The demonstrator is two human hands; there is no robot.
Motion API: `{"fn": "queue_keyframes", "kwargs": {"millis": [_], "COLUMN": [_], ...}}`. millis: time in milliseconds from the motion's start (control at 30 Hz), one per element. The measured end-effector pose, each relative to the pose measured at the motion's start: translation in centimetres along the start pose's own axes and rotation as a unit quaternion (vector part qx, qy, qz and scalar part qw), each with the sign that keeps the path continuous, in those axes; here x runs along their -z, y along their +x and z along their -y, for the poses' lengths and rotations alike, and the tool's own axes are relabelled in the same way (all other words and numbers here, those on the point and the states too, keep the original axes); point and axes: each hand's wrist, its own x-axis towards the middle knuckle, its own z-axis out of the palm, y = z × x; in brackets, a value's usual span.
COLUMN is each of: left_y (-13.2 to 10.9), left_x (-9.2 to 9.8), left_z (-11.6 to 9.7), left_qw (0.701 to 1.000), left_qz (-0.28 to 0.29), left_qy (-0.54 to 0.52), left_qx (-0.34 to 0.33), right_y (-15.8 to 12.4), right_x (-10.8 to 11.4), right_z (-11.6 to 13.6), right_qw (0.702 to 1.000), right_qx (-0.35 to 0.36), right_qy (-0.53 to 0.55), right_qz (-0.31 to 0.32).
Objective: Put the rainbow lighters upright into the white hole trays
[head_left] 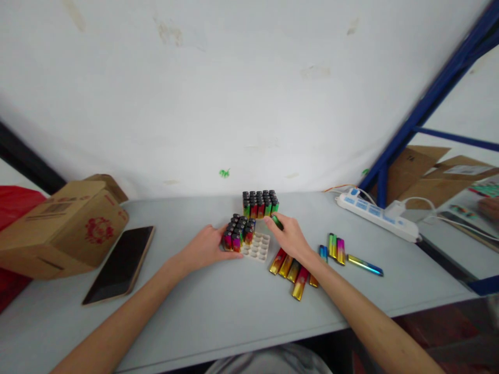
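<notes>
A white tray (262,246) with round holes lies mid-table, its left part filled with upright black-topped lighters (238,228). My left hand (208,246) is closed around the left side of this tray and its lighters. Just right of the tray, my right hand (287,235) pinches a green lighter (277,222), held tilted. Behind them stands a full block of upright lighters (260,203). Several loose lighters (299,283) lie below my right hand, partly hidden by my wrist, and others (340,251) lie to its right.
At the left are a cardboard box (86,228) and a dark tablet (120,265). A white power strip (376,214) with cables lies at the right, near a blue metal frame (382,184). Beyond the frame, another person's hand (490,209) shows at the right edge. A wall rises behind the table (187,317).
</notes>
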Motion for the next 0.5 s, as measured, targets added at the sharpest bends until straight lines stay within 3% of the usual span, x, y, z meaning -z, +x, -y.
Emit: {"fn": "queue_keyframes", "kwargs": {"millis": [167,300,500], "left_y": [0.1,0.0,0.0], "left_x": [-0.2,-0.2,-0.3], "left_z": [0.1,0.1,0.2], "left_qw": [1.000,1.000,0.998], "left_qz": [0.004,-0.007,-0.020], "left_qy": [-0.006,-0.023,-0.050], "left_qx": [-0.010,-0.015,-0.031], "right_y": [-0.4,-0.7,-1.4], "right_x": [1.0,1.5,1.1], "right_z": [0.6,0.9,1.4], "right_qw": [0.994,0.986,0.984], "right_qx": [0.070,0.127,0.123], "right_qy": [-0.032,-0.061,-0.070], "right_qz": [0.073,0.089,0.105]}}
